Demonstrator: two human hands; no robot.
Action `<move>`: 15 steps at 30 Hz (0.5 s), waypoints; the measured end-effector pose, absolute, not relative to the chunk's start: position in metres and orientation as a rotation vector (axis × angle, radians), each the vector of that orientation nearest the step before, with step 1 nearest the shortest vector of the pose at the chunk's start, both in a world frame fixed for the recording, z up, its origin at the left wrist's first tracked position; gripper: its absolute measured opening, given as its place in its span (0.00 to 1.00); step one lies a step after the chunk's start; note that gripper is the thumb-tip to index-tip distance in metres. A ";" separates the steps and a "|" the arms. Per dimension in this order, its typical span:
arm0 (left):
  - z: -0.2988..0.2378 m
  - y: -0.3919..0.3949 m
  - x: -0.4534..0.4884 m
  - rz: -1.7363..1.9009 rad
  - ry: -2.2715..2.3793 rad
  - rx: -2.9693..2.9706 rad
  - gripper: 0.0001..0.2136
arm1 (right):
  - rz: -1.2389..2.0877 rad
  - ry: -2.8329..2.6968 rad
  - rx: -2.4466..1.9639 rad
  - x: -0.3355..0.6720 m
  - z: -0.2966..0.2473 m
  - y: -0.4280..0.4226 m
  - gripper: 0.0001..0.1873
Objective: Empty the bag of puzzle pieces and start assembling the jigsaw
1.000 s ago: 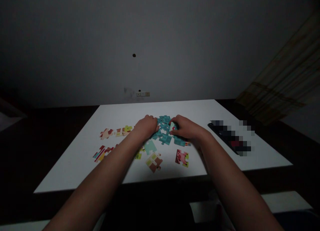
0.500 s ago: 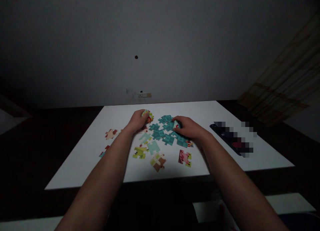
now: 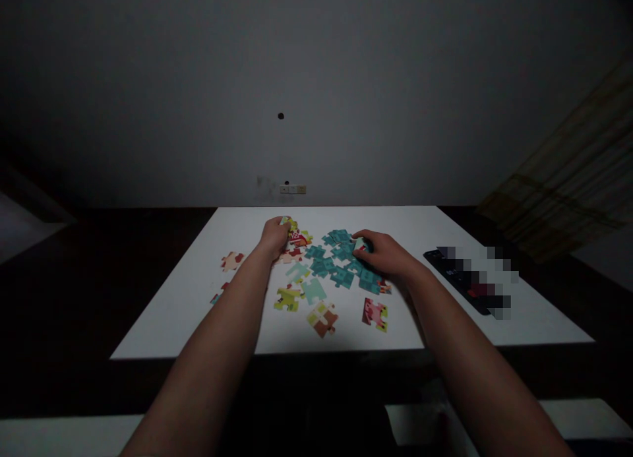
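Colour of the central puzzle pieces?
The pieces are teal; the head view shows them best.

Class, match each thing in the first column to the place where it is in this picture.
Things:
1. left hand
2. right hand
3. pink puzzle piece
4. blurred dark object

Places:
A. right side of the white table
B. at the teal pieces
C. at the red and yellow pieces
D. near the table's front edge

Pairs: 1-C, 2-B, 3-D, 4-A

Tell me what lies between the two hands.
The head view shows teal jigsaw pieces between the left hand and the right hand, with red and yellow pieces nearest the left hand.
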State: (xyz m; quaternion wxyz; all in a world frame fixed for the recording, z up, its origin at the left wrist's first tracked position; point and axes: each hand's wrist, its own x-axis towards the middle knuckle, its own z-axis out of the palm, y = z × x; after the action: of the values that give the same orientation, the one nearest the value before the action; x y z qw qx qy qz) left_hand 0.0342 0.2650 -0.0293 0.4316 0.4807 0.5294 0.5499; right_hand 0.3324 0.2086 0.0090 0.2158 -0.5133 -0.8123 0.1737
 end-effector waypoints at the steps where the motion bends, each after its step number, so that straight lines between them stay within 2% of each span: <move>1: -0.029 0.264 0.034 1.385 1.323 1.176 0.05 | 0.486 -2.232 -1.426 0.333 0.009 0.208 0.20; 8: -0.023 0.260 0.032 1.442 1.356 1.028 0.19 | 0.463 -2.177 -1.458 0.335 0.011 0.209 0.18; 10: -0.022 0.261 0.032 1.436 1.360 1.008 0.17 | 0.461 -2.169 -1.449 0.335 0.009 0.211 0.17; 13: -0.018 0.264 0.030 1.438 1.411 0.960 0.08 | 0.457 -2.163 -1.437 0.336 0.007 0.213 0.17; 15: -0.017 0.268 0.028 1.446 1.451 0.925 0.09 | 0.453 -2.146 -1.448 0.336 0.005 0.214 0.17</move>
State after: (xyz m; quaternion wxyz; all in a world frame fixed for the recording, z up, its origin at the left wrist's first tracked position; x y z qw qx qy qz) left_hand 0.0280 0.2681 -0.0165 0.4322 0.3711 0.5823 0.5801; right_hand 0.3364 0.2143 0.0053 0.2539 -0.5328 -0.7898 0.1669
